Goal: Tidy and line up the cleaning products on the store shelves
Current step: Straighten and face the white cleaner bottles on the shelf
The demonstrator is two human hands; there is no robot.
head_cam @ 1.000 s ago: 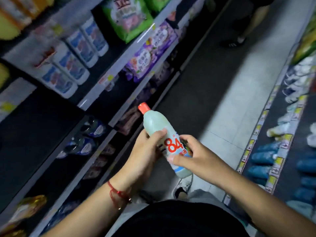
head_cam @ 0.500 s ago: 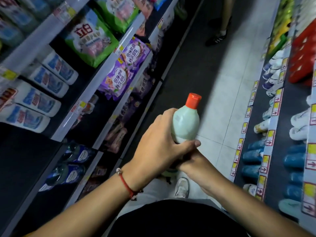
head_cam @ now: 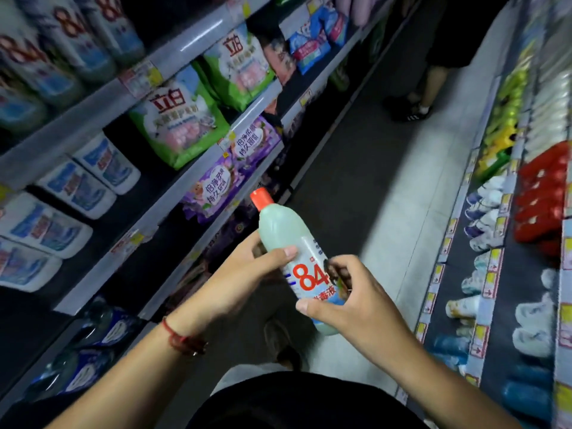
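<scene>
Holding one bottle (head_cam: 298, 261) with both hands in mid-aisle, clear of both shelf runs. Pale green body, red cap (head_cam: 261, 198), red "84" label facing up, cap tilted up and away toward the left shelving.

Left hand (head_cam: 244, 277): fingers wrapped behind the upper body, thumb across the front just above the label. Right hand (head_cam: 356, 301): fingers curled round the lower body, thumb on the label's lower edge. Red string bracelet (head_cam: 182, 337) on the left wrist.

Surroundings:
- Left of the fingers: shelves (head_cam: 93, 109) with white "84" bottles (head_cam: 43, 224) lying in rows, green detergent bags (head_cam: 182, 125) and purple bags (head_cam: 223, 181) further along, dark blue packs (head_cam: 102, 329) on the low shelf.
- Right of the fingers: shelves (head_cam: 445, 252) with white, blue, red and yellow bottles, blurred.
- Ahead, well apart: another person's legs (head_cam: 433, 85) and dark shoes in the aisle floor (head_cam: 387, 187).
- Nothing between bottle and left shelf.

Versus half a second ago: bottle was upright, label hidden under the left hand, right hand below it. Now it's tipped over, label visible, and the right hand has come up onto the label side. View has also swung left, up the shelf.
</scene>
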